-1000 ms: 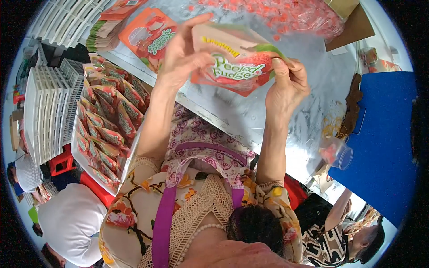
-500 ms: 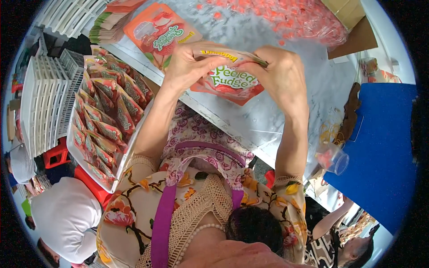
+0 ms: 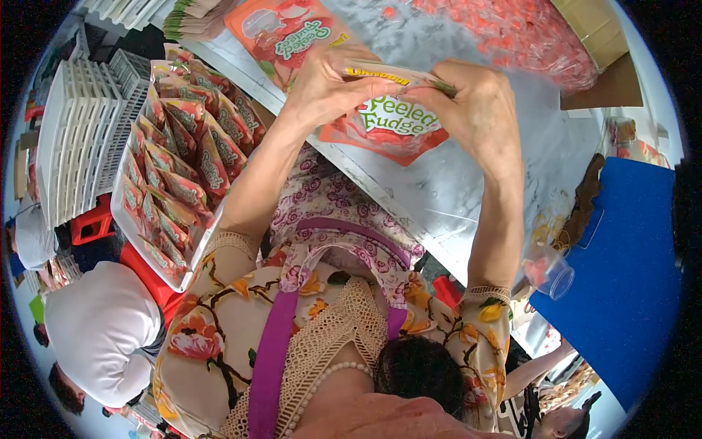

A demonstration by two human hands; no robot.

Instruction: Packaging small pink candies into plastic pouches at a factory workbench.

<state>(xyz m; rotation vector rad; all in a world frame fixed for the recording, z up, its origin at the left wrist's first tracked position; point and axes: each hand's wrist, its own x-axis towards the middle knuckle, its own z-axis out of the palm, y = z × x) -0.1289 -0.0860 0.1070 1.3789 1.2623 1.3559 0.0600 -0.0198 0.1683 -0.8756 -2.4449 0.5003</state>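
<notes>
A pink-and-orange printed candy pouch (image 3: 395,132) is held up over the near edge of the marbled table. My left hand (image 3: 329,91) pinches its upper left corner, and my right hand (image 3: 472,102) grips the upper right corner. Both thumbs press along the folded top edge and nearly meet in the middle. What lies inside the pouch does not show. Just beyond my left hand, more flat pouches of the same kind (image 3: 281,36) lie on the table.
To the left, a white crate (image 3: 175,282) holds rows of filled pouches, beside stacked white crates (image 3: 77,139). A heap of red wrapped candies (image 3: 504,36) lies at the back, near a cardboard box (image 3: 603,80). A clear plastic jar (image 3: 557,281) and blue board (image 3: 621,271) are at right.
The view has shifted slightly, so the table and crates sit differently in it. Both hands keep hold of the pouch, and my thumbs have come closer together along its top edge.
</notes>
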